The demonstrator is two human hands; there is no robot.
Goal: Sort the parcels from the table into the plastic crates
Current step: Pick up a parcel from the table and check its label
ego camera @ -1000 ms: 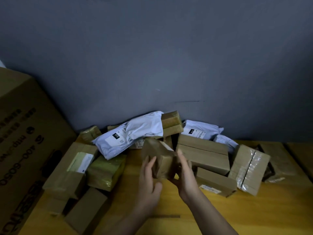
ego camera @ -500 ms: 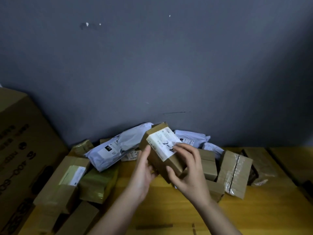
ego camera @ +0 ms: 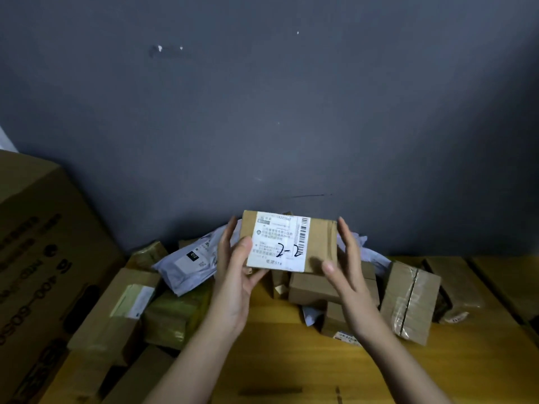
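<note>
- I hold one box [ego camera: 291,242] up in front of the grey wall [ego camera: 262,112], above the pile, label [ego camera: 277,240] facing me.
- Label: white, printed text too small to read, barcode along its right edge, "2-2" handwritten in black marker near the bottom.
- Left hand [ego camera: 233,275]: thumb lies on the label's lower left corner, fingers [ego camera: 226,243] reach up the box's left end and behind it; curled round the box, gripping it.
- Right hand [ego camera: 348,275]: thumb presses the front face near the lower right corner, fingers nearly straight along the right end. It clamps the box between thumb and fingers.
- Box is level, long side horizontal, clear of the tabletop [ego camera: 291,360].
- Below it, the pile against the wall: a white mailer [ego camera: 189,263] with a black "010" tag to the left, a second white mailer [ego camera: 370,252] showing behind my right hand.
- Left of the pile: a brown box with a pale label [ego camera: 122,304], and a yellowish taped packet [ego camera: 175,316] just beside it.
- Under my hands: plain brown boxes [ego camera: 312,290], stacked and touching.
- Right: a tape-wrapped box [ego camera: 409,301] tilted on edge, a flatter packet [ego camera: 455,287] behind it.
- Far left: a large carton [ego camera: 38,258] with dark printing, standing at the tabletop's edge.
- No crates in view.
</note>
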